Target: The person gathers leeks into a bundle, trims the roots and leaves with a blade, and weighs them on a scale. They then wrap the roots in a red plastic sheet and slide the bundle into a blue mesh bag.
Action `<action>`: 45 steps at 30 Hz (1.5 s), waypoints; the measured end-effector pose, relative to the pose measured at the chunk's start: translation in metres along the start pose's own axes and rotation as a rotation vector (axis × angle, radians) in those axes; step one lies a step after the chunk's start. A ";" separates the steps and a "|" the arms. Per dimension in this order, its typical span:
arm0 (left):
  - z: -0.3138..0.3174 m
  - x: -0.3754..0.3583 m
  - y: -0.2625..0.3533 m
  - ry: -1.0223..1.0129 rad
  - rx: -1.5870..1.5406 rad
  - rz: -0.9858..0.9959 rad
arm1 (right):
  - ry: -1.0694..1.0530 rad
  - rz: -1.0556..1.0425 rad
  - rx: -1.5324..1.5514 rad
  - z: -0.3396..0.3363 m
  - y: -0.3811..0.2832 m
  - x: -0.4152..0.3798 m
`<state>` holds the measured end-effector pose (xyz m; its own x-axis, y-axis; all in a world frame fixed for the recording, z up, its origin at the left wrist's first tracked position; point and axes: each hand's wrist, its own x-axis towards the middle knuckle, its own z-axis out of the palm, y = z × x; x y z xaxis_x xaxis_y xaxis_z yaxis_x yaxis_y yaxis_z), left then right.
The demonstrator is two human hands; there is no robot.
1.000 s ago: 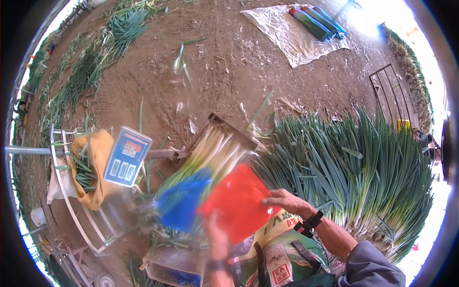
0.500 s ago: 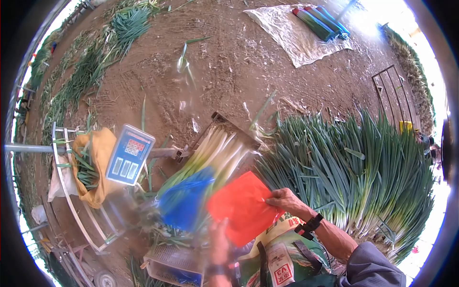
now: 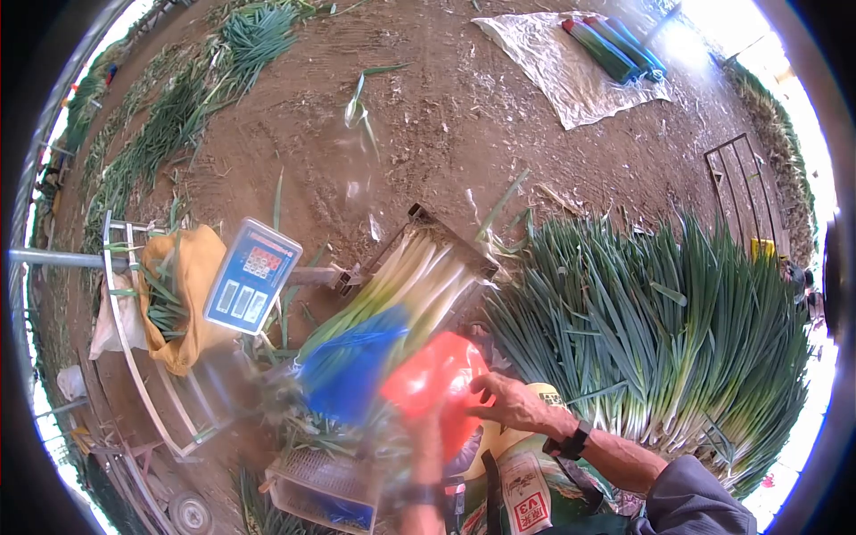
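Note:
A red plastic bag (image 3: 426, 379), rounded out and creased, is between my two hands at the lower centre. My right hand (image 3: 510, 401) is at its right edge, fingers curled, with a bit of red at the fingertips. Blurred by motion, my left hand (image 3: 426, 428) is at the bag's lower left, and its fingers cannot be made out. Just left of the red bag, a blue bag (image 3: 343, 370) surrounds the leafy part of a bundle of green onions (image 3: 419, 267). The white ends of that bundle lie toward a metal tray (image 3: 455, 241).
A digital scale display (image 3: 251, 281) stands left of the bundle, beside a yellow sack (image 3: 201, 303) on a metal rack. Many green onions (image 3: 642, 321) are piled at the right. Wrapped bundles (image 3: 615, 49) lie on a pale sheet (image 3: 535, 62). A plastic basket (image 3: 312, 486) is below.
The red bag has gone from flat and spread to rounded and narrower. My right hand has moved slightly left and down, its fingers more spread. The whole view has shifted a little.

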<state>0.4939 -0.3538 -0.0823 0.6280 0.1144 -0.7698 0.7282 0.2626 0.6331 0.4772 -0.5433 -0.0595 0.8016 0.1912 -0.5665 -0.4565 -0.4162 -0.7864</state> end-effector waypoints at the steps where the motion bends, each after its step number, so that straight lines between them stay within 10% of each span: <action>1: 0.003 -0.003 0.004 -0.019 -0.002 -0.018 | -0.015 -0.011 0.050 0.009 0.003 0.003; 11: -0.015 0.000 0.001 -0.341 -0.070 -0.147 | 0.028 0.001 0.193 0.024 0.019 0.012; 23: -0.017 -0.001 0.004 -0.171 0.052 0.034 | 0.083 0.019 0.005 0.029 0.035 0.025; 30: -0.060 0.025 -0.019 -0.072 0.001 0.133 | -0.012 0.247 0.410 -0.008 0.002 0.022; 34: -0.064 0.029 -0.007 0.060 0.663 0.419 | -0.252 0.045 0.119 0.002 0.027 0.029; 45: -0.075 0.045 -0.001 0.014 0.815 0.508 | -0.332 -0.040 -0.047 -0.007 0.005 0.032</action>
<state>0.5008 -0.2775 -0.1236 0.9217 0.0437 -0.3853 0.3402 -0.5682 0.7493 0.5031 -0.5461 -0.0799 0.6457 0.4843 -0.5904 -0.4026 -0.4410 -0.8021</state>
